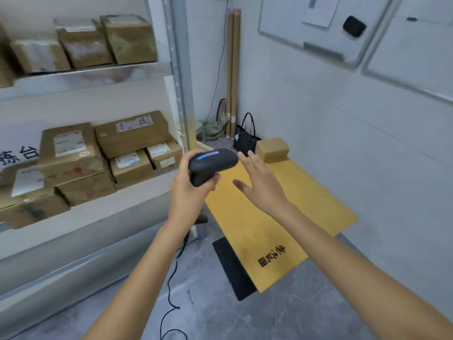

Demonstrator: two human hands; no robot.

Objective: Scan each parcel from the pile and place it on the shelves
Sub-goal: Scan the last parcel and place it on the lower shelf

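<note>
My left hand (190, 185) grips the handle of a dark barcode scanner (212, 163) whose top strip glows blue; its black cable (171, 278) hangs to the floor. My right hand (259, 182) is open with fingers spread, empty, just right of the scanner and above the yellow table (282, 222). One small cardboard parcel (272, 149) sits alone at the table's far end, beyond my right hand. On the left, the metal shelves (85, 77) hold several taped cardboard parcels, with some on the upper level (105, 42) and more stacked on the lower level (132, 136).
A black handbag (245, 139) and tall cardboard tubes (232, 69) stand in the far corner. A whiteboard (318, 25) hangs on the right wall. A black mat (232, 268) lies by the table's left edge. The grey floor (220, 312) stretches below.
</note>
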